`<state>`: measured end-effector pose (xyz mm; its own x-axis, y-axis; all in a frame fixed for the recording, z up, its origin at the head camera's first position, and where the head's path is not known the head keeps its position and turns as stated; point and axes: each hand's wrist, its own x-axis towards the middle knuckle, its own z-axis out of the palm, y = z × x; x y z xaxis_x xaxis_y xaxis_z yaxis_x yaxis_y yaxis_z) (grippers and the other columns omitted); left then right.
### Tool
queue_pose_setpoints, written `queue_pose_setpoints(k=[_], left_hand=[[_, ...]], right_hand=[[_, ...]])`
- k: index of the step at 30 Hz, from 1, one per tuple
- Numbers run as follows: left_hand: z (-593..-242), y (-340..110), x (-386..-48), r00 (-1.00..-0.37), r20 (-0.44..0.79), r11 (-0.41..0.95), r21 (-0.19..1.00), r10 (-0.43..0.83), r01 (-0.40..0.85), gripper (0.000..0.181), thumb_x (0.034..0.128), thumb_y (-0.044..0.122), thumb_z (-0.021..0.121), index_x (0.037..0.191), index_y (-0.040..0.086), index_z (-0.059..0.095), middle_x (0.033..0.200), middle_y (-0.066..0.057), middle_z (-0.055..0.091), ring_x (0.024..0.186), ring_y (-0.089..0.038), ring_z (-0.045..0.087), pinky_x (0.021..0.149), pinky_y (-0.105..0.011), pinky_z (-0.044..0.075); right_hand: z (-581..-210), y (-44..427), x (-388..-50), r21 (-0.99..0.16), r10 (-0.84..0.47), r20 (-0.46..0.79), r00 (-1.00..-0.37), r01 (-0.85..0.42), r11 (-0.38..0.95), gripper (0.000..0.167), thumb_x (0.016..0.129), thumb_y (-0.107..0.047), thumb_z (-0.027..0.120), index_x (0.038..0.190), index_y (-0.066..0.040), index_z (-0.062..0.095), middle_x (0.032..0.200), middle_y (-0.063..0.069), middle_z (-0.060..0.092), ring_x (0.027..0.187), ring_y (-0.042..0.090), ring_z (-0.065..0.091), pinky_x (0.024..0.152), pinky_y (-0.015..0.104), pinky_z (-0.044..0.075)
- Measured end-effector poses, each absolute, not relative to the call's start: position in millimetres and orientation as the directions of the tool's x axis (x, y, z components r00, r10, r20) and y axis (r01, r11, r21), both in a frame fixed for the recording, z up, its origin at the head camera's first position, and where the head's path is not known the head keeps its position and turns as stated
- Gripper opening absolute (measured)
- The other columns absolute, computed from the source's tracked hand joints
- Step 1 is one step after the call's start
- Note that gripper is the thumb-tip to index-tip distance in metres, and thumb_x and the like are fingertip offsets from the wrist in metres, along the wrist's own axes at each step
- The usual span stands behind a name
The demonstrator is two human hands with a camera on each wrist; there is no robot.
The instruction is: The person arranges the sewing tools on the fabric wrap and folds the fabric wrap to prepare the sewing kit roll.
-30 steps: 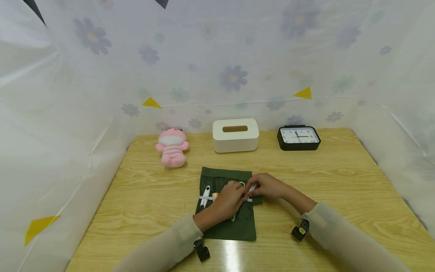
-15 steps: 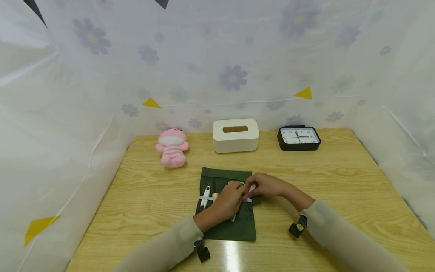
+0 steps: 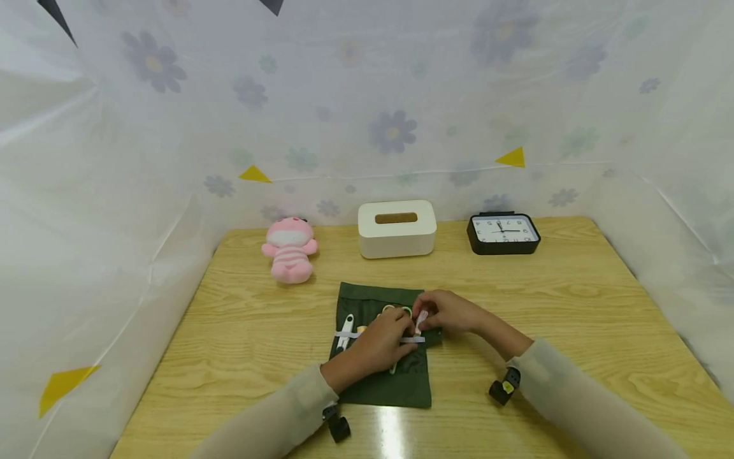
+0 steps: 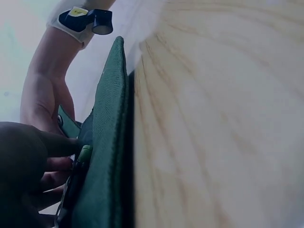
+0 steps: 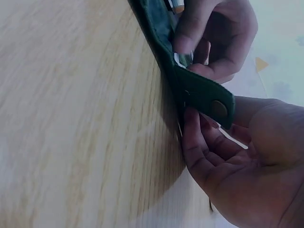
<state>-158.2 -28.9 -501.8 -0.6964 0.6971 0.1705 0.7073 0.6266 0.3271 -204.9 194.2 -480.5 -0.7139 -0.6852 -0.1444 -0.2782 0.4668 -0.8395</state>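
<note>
A dark green cloth organizer point(image 3: 384, 389) lies flat on the table, with a white elastic band point(image 3: 414, 340) across it. Under the band sit a white-handled tool point(image 3: 347, 326) at the left and green-ringed scissors point(image 3: 393, 368), partly hidden by the left hand point(image 3: 378, 341). That hand lies over the middle, its fingertips at the band. The right hand point(image 3: 453, 312) pinches a small whitish item point(image 3: 422, 319) at the organizer's right edge. In the right wrist view a green flap point(image 5: 202, 95) with a snap stands beside the right hand point(image 5: 247, 161), close to the left fingers point(image 5: 190, 38).
Along the back of the table are a pink plush toy point(image 3: 291, 252), a white tissue box point(image 3: 397, 245) and a black-framed clock point(image 3: 503, 233). Flowered sheeting point(image 3: 344, 127) hangs behind and at both sides of the wooden table point(image 3: 241, 331).
The left hand has shifted slightly left and its fingers have moved away from the right hand's. More of the whitish item and of the scissors' rings now shows. The right hand has barely moved.
</note>
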Motion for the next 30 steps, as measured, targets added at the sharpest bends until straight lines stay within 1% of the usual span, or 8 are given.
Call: queue_pose_setpoints(k=[5,8,12,15,18,22,25,30], left_hand=[[-501.5,-31.0,-157.6,-0.680,0.166,0.626,0.282,0.714,0.727,0.013,0.0968,0.028,0.076,0.100,0.016,0.071,0.110,0.002,0.061,0.098,-0.012,0.056,0.084,-0.024,0.050],[-502.1,-31.0,-158.0,-0.682,0.165,0.629,0.283,0.712,0.724,0.011,0.0973,0.026,0.075,0.099,0.016,0.072,0.109,0.002,0.061,0.098,-0.012,0.057,0.084,-0.024,0.050],[-502.1,-31.3,-158.2,-0.686,0.169,0.629,0.291,0.708,0.721,0.010,0.0972,0.025,0.075,0.097,0.016,0.071,0.107,0.002,0.061,0.098,-0.012,0.056,0.084,-0.024,0.049],[-501.5,-31.6,-158.0,-0.690,0.169,0.632,0.293,0.704,0.717,0.010,0.0973,0.025,0.075,0.098,0.016,0.071,0.107,0.002,0.061,0.098,-0.011,0.056,0.084,-0.024,0.049],[-501.1,-31.5,-158.0,-0.692,0.168,0.634,0.295,0.702,0.715,0.010,0.0972,0.025,0.075,0.098,0.016,0.071,0.106,0.003,0.060,0.097,-0.011,0.056,0.084,-0.024,0.049],[-501.3,-31.3,-158.7,-0.691,0.178,0.631,0.297,0.701,0.717,0.010,0.0970,0.025,0.075,0.097,0.016,0.072,0.104,0.003,0.060,0.096,-0.011,0.055,0.083,-0.024,0.049],[-501.6,-31.3,-159.1,-0.685,0.187,0.626,0.293,0.704,0.723,0.010,0.0971,0.026,0.075,0.095,0.016,0.072,0.103,0.003,0.060,0.096,-0.011,0.056,0.083,-0.025,0.049],[-501.5,-31.4,-158.6,-0.680,0.187,0.622,0.289,0.709,0.728,0.011,0.0972,0.025,0.075,0.094,0.017,0.070,0.103,0.003,0.060,0.096,-0.011,0.056,0.083,-0.024,0.049]], right_hand=[[-483.5,192.6,-206.3,-0.835,-0.664,-0.145,-0.734,-0.270,0.480,0.011,0.092,-0.005,0.076,0.103,-0.005,0.072,0.089,0.001,0.071,0.080,0.012,0.065,0.070,0.029,0.053],[-483.1,191.5,-206.1,-0.844,-0.656,-0.143,-0.741,-0.255,0.473,0.015,0.091,-0.003,0.076,0.104,-0.001,0.069,0.088,0.003,0.071,0.079,0.013,0.065,0.068,0.028,0.053],[-484.2,193.3,-205.3,-0.870,-0.644,-0.128,-0.754,-0.226,0.438,0.014,0.097,-0.003,0.069,0.109,0.004,0.068,0.092,0.008,0.072,0.081,0.015,0.067,0.070,0.030,0.055],[-487.6,195.3,-204.9,-0.892,-0.628,-0.116,-0.770,-0.198,0.407,0.019,0.103,-0.005,0.062,0.115,0.006,0.071,0.097,0.011,0.073,0.083,0.016,0.068,0.073,0.031,0.057],[-490.8,195.9,-204.1,-0.918,-0.602,-0.120,-0.790,-0.143,0.370,0.021,0.103,-0.005,0.061,0.118,0.009,0.068,0.097,0.013,0.073,0.082,0.018,0.070,0.073,0.032,0.059],[-493.3,194.9,-203.8,-0.922,-0.575,-0.114,-0.811,-0.129,0.365,0.015,0.101,-0.005,0.065,0.110,0.007,0.067,0.089,0.012,0.072,0.079,0.019,0.070,0.071,0.033,0.060],[-494.6,193.7,-204.0,-0.902,-0.573,-0.085,-0.815,-0.182,0.391,0.010,0.099,-0.005,0.068,0.102,0.005,0.071,0.086,0.010,0.072,0.076,0.017,0.070,0.070,0.031,0.059],[-496.5,192.2,-204.5,-0.866,-0.577,-0.072,-0.814,-0.236,0.440,0.008,0.096,-0.007,0.072,0.100,0.000,0.075,0.088,0.008,0.074,0.076,0.013,0.068,0.069,0.029,0.057]])
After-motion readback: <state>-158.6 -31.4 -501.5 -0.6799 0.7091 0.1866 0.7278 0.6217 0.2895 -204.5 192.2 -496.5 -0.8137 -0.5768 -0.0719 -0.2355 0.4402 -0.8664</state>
